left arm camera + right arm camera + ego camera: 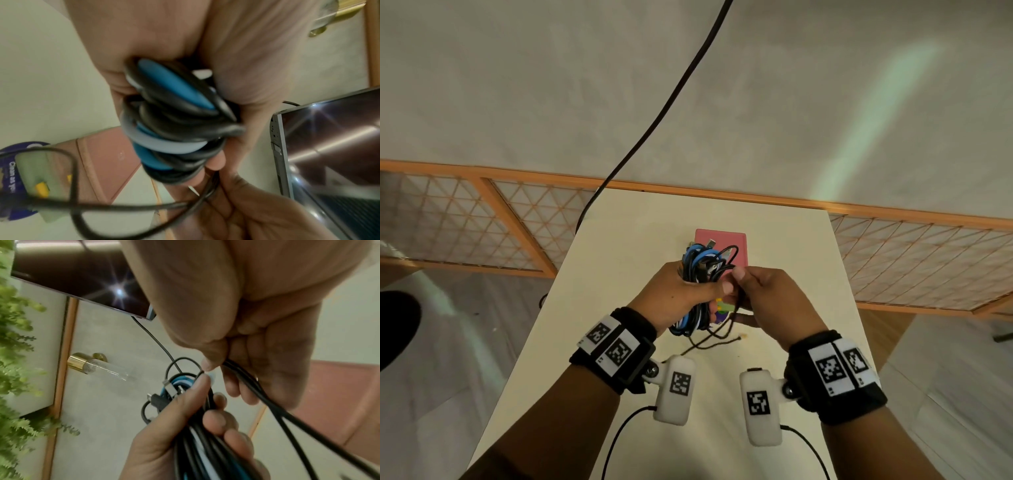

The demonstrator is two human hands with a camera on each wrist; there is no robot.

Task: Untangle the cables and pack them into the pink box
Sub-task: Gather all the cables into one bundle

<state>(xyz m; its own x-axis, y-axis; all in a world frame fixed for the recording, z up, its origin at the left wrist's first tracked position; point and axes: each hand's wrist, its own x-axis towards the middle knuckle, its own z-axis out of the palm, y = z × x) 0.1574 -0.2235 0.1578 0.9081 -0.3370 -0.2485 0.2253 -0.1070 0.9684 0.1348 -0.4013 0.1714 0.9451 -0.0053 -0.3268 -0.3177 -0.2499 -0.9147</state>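
My left hand (690,291) grips a tangled bundle of black and blue cables (700,263) above the white table; the coils fill the palm in the left wrist view, where the bundle (174,126) is blurred. My right hand (743,284) pinches a thin black cable (267,400) between thumb and forefinger, right beside the left thumb. That black cable (72,178) hangs in a loose loop below the hands. The pink box (722,240) lies flat on the table just behind and under the hands, partly hidden; the pink box (339,394) also shows at right.
A thin dark cord end (709,339) trails on the table (619,274) under the hands. A thick black cord (671,96) hangs from above to the table's far left corner. Wooden lattice panels (517,219) stand behind. A dark screen (82,272) and green foliage (16,369) appear beyond.
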